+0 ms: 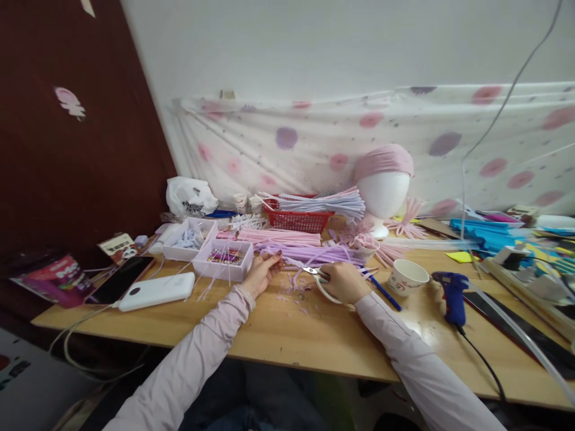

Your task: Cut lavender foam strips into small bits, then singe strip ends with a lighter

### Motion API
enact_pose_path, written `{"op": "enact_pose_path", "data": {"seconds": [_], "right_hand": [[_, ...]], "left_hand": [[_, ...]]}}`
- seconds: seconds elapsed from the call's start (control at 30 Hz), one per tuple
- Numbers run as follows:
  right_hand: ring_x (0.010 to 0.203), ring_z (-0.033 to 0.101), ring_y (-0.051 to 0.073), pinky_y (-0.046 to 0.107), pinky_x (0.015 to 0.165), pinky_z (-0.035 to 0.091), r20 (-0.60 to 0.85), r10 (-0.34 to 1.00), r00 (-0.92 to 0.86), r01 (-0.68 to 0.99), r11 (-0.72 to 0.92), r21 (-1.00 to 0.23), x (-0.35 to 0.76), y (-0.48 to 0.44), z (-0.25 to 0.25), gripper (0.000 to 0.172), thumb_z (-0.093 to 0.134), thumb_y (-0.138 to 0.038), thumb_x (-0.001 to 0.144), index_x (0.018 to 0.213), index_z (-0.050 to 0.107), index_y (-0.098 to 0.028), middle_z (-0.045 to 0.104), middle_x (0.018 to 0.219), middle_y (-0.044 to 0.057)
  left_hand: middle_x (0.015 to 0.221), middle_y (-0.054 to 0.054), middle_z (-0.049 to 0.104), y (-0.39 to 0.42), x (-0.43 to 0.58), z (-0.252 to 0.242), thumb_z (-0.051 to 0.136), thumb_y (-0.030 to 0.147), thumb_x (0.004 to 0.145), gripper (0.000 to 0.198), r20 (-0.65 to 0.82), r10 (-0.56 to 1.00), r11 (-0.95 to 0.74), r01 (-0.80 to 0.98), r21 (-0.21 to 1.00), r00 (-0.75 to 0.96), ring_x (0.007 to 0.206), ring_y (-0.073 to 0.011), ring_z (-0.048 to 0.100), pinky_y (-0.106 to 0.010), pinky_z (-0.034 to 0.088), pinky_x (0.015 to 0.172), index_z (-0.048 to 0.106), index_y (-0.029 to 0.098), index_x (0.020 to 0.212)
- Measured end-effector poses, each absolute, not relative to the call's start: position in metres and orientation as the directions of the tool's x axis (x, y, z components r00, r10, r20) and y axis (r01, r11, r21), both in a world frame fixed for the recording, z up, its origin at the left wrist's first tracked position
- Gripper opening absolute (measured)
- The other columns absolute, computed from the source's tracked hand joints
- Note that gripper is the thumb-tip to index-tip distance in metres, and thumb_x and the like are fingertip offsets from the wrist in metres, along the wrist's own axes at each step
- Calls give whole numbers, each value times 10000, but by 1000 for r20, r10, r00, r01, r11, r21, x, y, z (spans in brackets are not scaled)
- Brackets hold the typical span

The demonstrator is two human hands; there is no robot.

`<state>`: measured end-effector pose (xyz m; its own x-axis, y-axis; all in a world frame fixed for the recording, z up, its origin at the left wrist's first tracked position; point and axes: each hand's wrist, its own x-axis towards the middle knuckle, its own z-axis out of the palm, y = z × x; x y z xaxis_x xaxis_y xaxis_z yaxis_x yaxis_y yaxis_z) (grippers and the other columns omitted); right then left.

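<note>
My right hand (345,282) is closed round the pale handles of a pair of scissors (324,288), their metal blades pointing left. My left hand (261,273) pinches a lilac pipe cleaner (293,262), whose free end reaches the scissor blades; whether they touch it I cannot tell. Under the blades, small lilac clippings (294,297) are scattered over the wooden table (278,335). Just behind both hands lie bundles of purple pipe cleaners (309,254) and pink pipe cleaners (283,236). Close to my left hand stands a white box (223,272) with beads in it.
A red basket (299,222) bears more pipe cleaners, beside a white foam head (384,194). On the right are a paper cup (408,277), a blue pen (385,293), a blue glue gun (453,298) and a power strip (530,287). A white power bank (157,291) lies left.
</note>
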<state>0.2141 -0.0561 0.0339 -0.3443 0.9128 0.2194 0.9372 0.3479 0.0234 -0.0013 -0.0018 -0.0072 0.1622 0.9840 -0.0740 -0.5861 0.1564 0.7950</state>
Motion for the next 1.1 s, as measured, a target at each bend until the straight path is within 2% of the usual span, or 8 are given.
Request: {"op": "enact_pose_path", "data": {"seconds": [0.17,0.37,0.63,0.97,1.1], "right_hand": [[623,571,165,270,567,259,242,911,-333,940,341,10,217,-53,30,227,495,-319,782,648,622,-186,675,699,77],[611,523,152,263,557,253,359,899,-250,954,293,-68,228,-50,34,244,466,-397,806,739,562,-183,623,705,58],[619,544,161,257,541,252,209,901,-379,910,404,-92,225,-51,28,363,558,-554,734,716,555,-191,632,718,55],[629,573,167,254,536,252,203,908,-365,919,387,-78,222,-52,28,397,530,-584,751,717,582,-191,657,731,62],[627,580,168,256,532,246,208,906,-368,919,388,-66,222,-53,30,396,522,-580,757,706,595,-195,660,712,63]], "left_hand": [[626,-7,662,-2,0,-6,772,146,596,158,-80,986,151,-599,786,144,586,-92,627,-197,524,593,634,122,670],[616,-11,664,-3,0,-5,793,141,568,182,-74,988,141,-603,785,134,588,-92,630,-190,527,604,627,113,637],[627,0,669,-2,2,-5,788,93,557,163,-59,989,127,-598,791,133,578,-73,624,-176,534,619,646,111,636],[684,-13,693,-4,2,-5,809,88,511,213,-37,985,129,-584,802,168,619,-91,647,-186,551,636,671,104,673],[676,-14,691,-5,2,-4,790,73,540,188,-42,986,128,-585,801,159,618,-90,648,-178,549,627,673,105,685]]}}
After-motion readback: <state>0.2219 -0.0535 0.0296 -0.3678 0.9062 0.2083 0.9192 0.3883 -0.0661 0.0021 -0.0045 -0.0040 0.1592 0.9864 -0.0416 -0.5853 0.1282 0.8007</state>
